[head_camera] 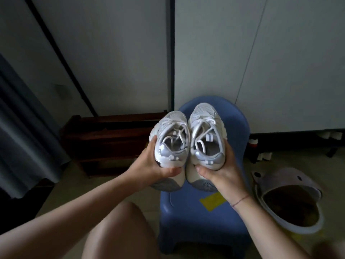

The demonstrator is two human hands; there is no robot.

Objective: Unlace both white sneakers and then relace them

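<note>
Two white sneakers with grey heel patches are held side by side above a blue plastic chair (196, 221), toes pointing away from me. My left hand (149, 165) grips the heel of the left sneaker (170, 139) from below and the side. My right hand (222, 172) cups the heel of the right sneaker (205, 133) the same way. Both shoes are laced, with loose white lace ends tucked into their openings. The soles are mostly hidden by my hands.
A pale clog slipper (287, 199) lies on the floor right of the chair. A dark wooden rack (104, 139) stands low at the left against a white wall. A grey curtain (22, 131) hangs at far left. My bare knee (119, 232) is at the bottom.
</note>
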